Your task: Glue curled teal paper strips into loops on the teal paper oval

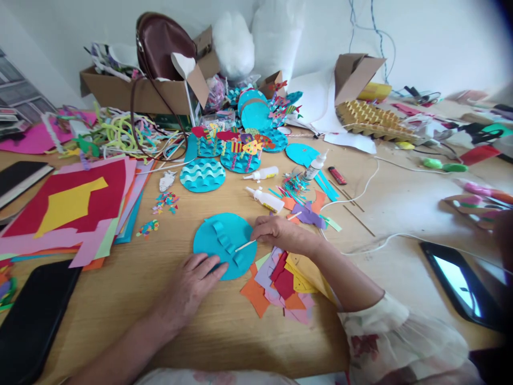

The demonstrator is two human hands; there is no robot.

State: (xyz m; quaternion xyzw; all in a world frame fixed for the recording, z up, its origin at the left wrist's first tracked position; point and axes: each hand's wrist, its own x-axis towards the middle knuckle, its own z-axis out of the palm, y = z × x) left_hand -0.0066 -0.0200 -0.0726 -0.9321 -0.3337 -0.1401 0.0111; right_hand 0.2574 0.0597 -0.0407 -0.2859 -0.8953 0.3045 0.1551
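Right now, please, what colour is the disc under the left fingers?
The disc is turquoise; best view: head.

Disc (240,227): turquoise, round, thin, lying flat on the desk (224,326). Upper face mostly bare.

Strip (226,244): narrow, same turquoise, bent into a row of raised humps; runs across the disc from upper left to lower right, near mid-face.

Stick (245,246): thin, pale, straight, gripped partway along; slants down leftward over the disc, lower tip at the strip's edge. Contact there unclear.
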